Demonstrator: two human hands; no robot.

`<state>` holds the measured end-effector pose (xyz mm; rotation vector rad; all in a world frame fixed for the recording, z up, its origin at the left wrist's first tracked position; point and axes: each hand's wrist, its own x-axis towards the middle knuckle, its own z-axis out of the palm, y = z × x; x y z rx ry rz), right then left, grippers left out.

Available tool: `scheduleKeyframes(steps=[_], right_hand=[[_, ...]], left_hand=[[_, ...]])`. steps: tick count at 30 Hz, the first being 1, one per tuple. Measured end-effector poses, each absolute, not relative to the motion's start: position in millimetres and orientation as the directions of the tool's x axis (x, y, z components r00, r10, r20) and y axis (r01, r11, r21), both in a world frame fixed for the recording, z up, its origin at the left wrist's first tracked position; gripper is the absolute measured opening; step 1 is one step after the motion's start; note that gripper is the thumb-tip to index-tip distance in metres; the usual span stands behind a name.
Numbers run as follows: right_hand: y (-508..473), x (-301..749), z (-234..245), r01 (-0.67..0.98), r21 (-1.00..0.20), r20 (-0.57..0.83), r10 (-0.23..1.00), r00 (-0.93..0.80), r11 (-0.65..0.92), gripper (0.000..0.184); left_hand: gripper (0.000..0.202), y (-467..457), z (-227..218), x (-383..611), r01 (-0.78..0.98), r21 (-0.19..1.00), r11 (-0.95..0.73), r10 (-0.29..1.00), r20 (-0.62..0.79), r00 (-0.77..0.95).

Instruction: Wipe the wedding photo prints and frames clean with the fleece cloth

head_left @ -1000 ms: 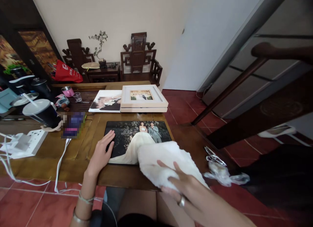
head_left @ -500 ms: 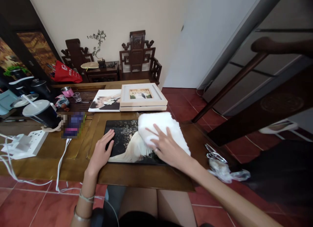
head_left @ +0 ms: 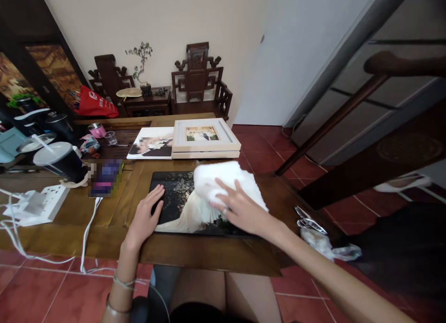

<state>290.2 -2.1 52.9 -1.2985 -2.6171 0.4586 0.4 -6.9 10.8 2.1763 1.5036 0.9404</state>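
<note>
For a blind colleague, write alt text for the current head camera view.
A right hand holds a fluffy white cloth on a dark photo panel showing a pale gown, flat on a wooden table, while the left hand rests at the panel's left edge. Behind it lie pale stacked frames; a power strip is to the left, scissors to the right.

Since one second ago, right hand (head_left: 240,214) has been pushed forward, away from body, with white cloth (head_left: 228,171) carried along beneath fingers. Upper figures of printed couple, then seen beyond hand, now hidden under cloth around fingertips. Near strip of photo panel (head_left: 188,214), just below fingers and wrist, uncovered; front edge of table (head_left: 240,258), below forearm, brought into view. Since half a second ago, cloth drawn slightly leftward with hand; roll of cloth gathered under fingers, spread wider then.
</note>
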Motion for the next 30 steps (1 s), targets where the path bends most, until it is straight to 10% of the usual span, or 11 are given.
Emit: scheduleKeyframes(steps=[7, 20, 30], right_hand=[[37, 276, 34, 0.837, -0.218, 0.194, 0.863, -0.467, 0.502, 0.037], [-84, 252, 63, 0.598, -0.451, -0.004, 0.669, -0.744, 0.663, 0.026], [47, 232, 41, 0.793, -0.232, 0.156, 0.826, -0.542, 0.564, 0.040]], left_hand=[[0.037, -7, 11, 1, 0.689, 0.611, -0.391, 0.915, 0.340, 0.218], [0.038, -8, 11, 2, 0.697, 0.602, -0.389, 0.916, 0.334, 0.223], [0.038, -8, 13, 2, 0.694, 0.607, -0.387, 0.917, 0.330, 0.223]])
